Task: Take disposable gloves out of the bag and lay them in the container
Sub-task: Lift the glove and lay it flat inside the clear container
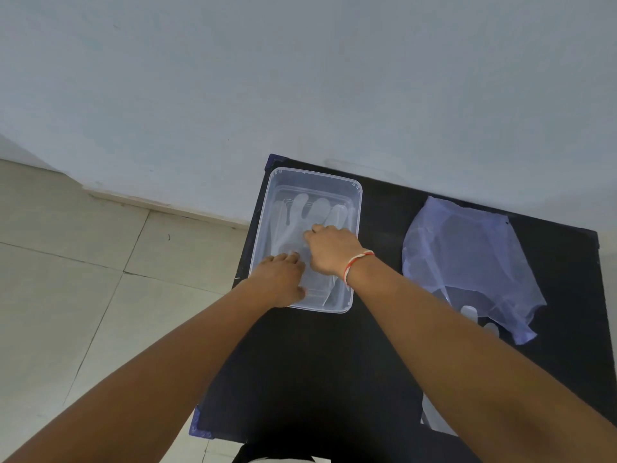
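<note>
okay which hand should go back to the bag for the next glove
Probably the right hand: the bag lies on its side of the container, while the left hand is further from it.

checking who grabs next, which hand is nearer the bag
Right. The right hand is over the middle of the container, on the side toward the bag. The left hand is at the container's near left corner, farther from the bag.

Clear plastic container (267, 208) (filmy gloves (300, 212))
</note>
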